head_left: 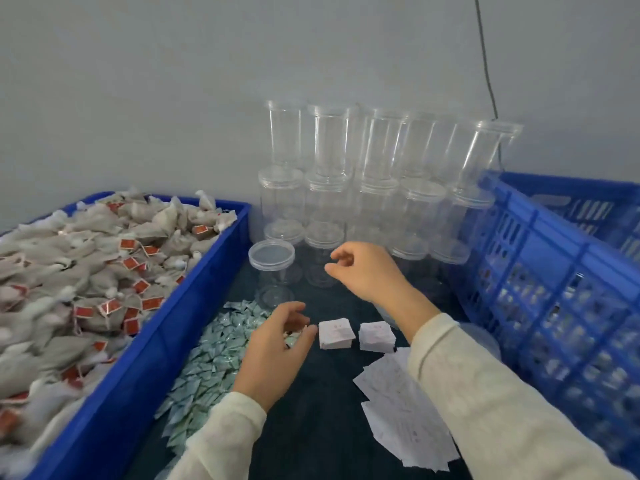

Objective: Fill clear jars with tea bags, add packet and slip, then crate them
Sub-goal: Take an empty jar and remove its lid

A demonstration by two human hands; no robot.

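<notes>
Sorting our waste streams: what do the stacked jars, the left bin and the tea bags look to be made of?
Jars: clear, glossy rigid plastic by the look; the wall shows through them. Left bin: opaque blue plastic, smooth moulded walls. Tea bags: matte off-white mesh or paper, too blurred to tell which, with red tags.

There is one view only, from a wide-angle camera on the person's head. It looks forward and down over the dark table [311,427] toward a grey wall [173,81]. It sits close: both sleeved forearms enter from the bottom edge, and the hands fall mid-frame. A blue bin [145,358] fills the left side and a blue crate [554,271] the right, their edges bowed by the lens.
</notes>
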